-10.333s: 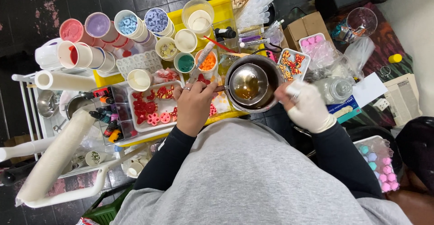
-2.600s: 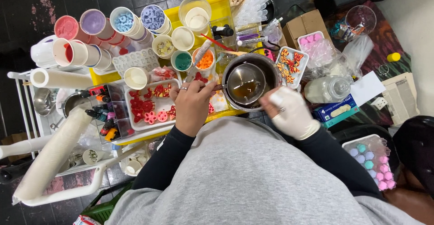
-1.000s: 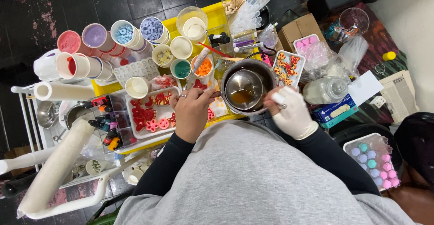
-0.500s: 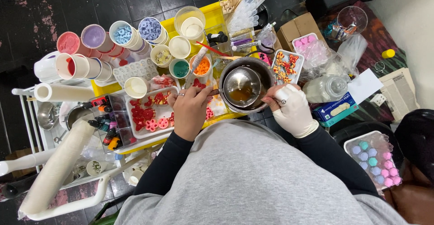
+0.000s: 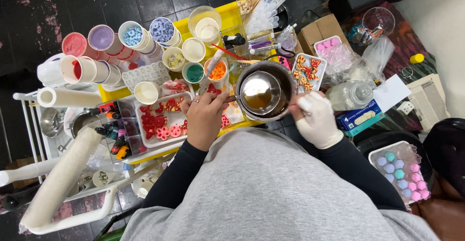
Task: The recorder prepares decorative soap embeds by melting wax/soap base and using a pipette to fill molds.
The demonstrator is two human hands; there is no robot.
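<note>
My left hand, bare with a ring, is closed around a thin white dropper. The dropper's tip points over a cup of orange bits. This hand rests above a white tray of red and pink moulded shapes. My right hand wears a white glove and pinches the right edge of a round metal pot. A smaller metal bowl of amber liquid sits inside the pot.
Rows of cups holding coloured pieces stand on a yellow tray at the back. There is a butterfly-shape tray to the right of the pot, a glass jar, a blue box, paper rolls and a pastel mould tray.
My gloved right hand has moved in slightly toward the pot's edge. My left hand keeps the dropper near the orange cup. The view has shifted a little.
</note>
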